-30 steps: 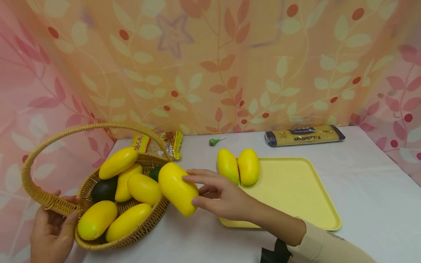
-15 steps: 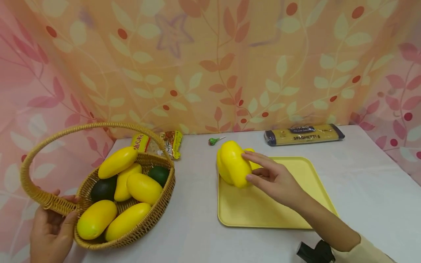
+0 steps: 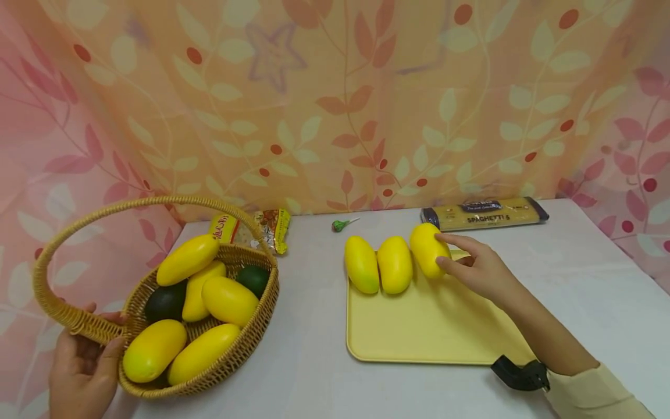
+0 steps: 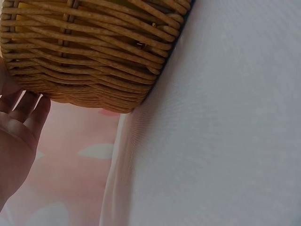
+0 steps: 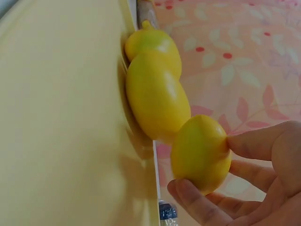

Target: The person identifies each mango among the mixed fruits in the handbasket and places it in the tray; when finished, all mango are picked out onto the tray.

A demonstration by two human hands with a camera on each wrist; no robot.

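Observation:
My right hand (image 3: pixel 478 267) pinches a yellow mango (image 3: pixel 428 250) between thumb and fingers, over the back edge of the yellow tray (image 3: pixel 419 331). Two more mangoes, a left one (image 3: pixel 361 265) and a middle one (image 3: pixel 395 265), lie side by side at the tray's back left. In the right wrist view the held mango (image 5: pixel 201 153) hangs above the tray's surface, its end facing the camera. My left hand (image 3: pixel 84 372) grips the wicker basket (image 3: pixel 251 343) at the foot of its handle. Several yellow mangoes and two dark green fruits (image 3: pixel 164 301) fill the basket.
Behind the tray lies a spaghetti pack (image 3: pixel 484 214). A green-wrapped lollipop (image 3: pixel 342 224) and a yellow snack bag (image 3: pixel 277 230) lie along the back of the white-covered table (image 3: pixel 309 372). The basket's tall handle (image 3: pixel 141 202) arches over the fruit. A patterned curtain stands behind.
My right hand has carried the mango from the basket's right rim, over the tray's left mangoes, to a spot right of them. My left hand stays at the basket.

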